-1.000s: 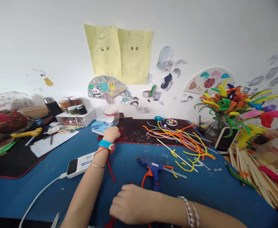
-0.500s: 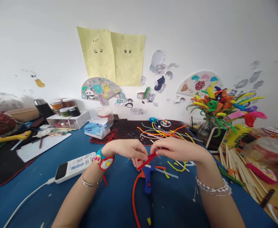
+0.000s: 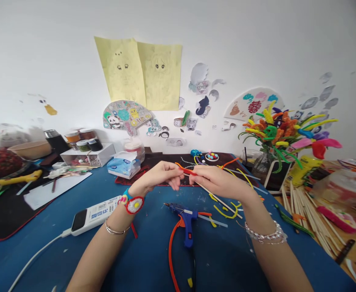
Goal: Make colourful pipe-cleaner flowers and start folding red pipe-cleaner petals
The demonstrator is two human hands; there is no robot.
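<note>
My left hand (image 3: 158,177) and my right hand (image 3: 216,181) are close together above the back of the blue table. Their fingertips pinch a short red-orange pipe cleaner (image 3: 185,171), one end in each hand. Below my right hand, a long thin pale stick (image 3: 223,202) slants across the table, apparently not held. A blue hot glue gun (image 3: 185,219) lies nearer to me, between my forearms, with a long orange-red pipe cleaner (image 3: 171,253) curving down beside it. On my left wrist sits a round knitted band (image 3: 134,205).
A white power strip (image 3: 94,215) with its cable lies left of my arm. A tissue pack (image 3: 123,167) stands behind my left hand. Loose pipe cleaners cover a dark mat (image 3: 214,178). Pipe-cleaner flowers fill a glass vase (image 3: 261,162) at right, above scattered wooden sticks (image 3: 311,219).
Both hands have risen toward the back of the table, carrying the red pipe cleaner. It now lies flatter between them. The view has shifted slightly.
</note>
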